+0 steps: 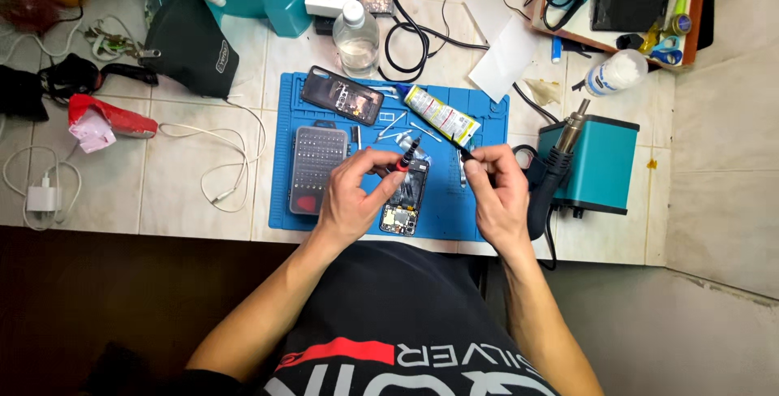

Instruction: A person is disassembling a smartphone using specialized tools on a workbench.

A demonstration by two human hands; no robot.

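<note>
Blue mat (479,201): left hand (353,201) holds screwdriver (407,156), tip up-right.

A single view comes from a camera worn on the person's head. It looks almost straight down onto a blue mat (479,201) on a tiled tabletop, from about head height above a seated body. The mat sits near the centre of the frame. Below the mat, the person's chest and both forearms fill the lower edge, so the camera faces away from the body, across the table. Above the mat, the far clutter of the table reaches the top edge. Right of the mat, a bare wall closes the frame.
</note>
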